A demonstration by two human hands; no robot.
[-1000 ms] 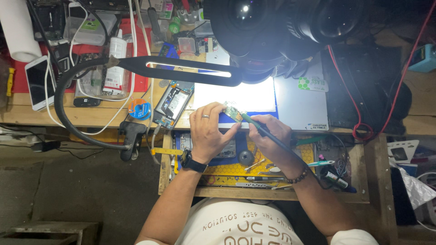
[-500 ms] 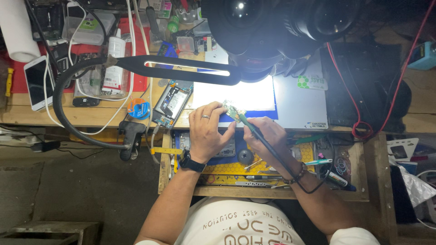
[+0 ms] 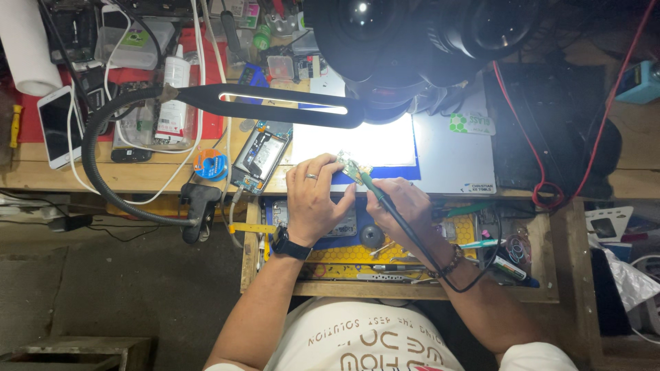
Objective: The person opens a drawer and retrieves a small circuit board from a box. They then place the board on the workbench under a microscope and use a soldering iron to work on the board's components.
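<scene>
Board: small green circuit board (image 3: pixel 353 168) at the near edge of the lit white mat (image 3: pixel 357 144), pinned under the fingertips of the left hand (image 3: pixel 313 196).
Left hand: palm down, fingers spread and pressing, a ring on one finger and a dark watch (image 3: pixel 285 244) at the wrist; it holds the board flat rather than closing around it.
Right hand: right hand (image 3: pixel 405 206) clenched around a soldering iron (image 3: pixel 385 199) in a pen grip, the green collar and tip angled up to the board's edge; its black cord (image 3: pixel 474 271) loops back past the wrist.
Handling: the board looks thin, light and stiff, likely to skid on the smooth mat unless pinned, and fragile where parts stand on it; best gripped by its bare edges or corners, away from the hot tip.
Iron: rigid and slim, hot at the front, so the place to hold is the dark handle behind the collar.
Lamp: black strip lamp (image 3: pixel 275 106) on a gooseneck, over the mat.
Phone: opened phone (image 3: pixel 258 158) just left of the mat, insides up.
Bench: wooden bench (image 3: pixel 137 175) with a white phone (image 3: pixel 55 127), a white bottle (image 3: pixel 172 103) and a blue solder reel (image 3: pixel 210 165).
Tray: yellow pad (image 3: pixel 344 254) under the wrists, with tweezers and small tools.
Scope: large black microscope head (image 3: pixel 419 41) above the mat.
</scene>
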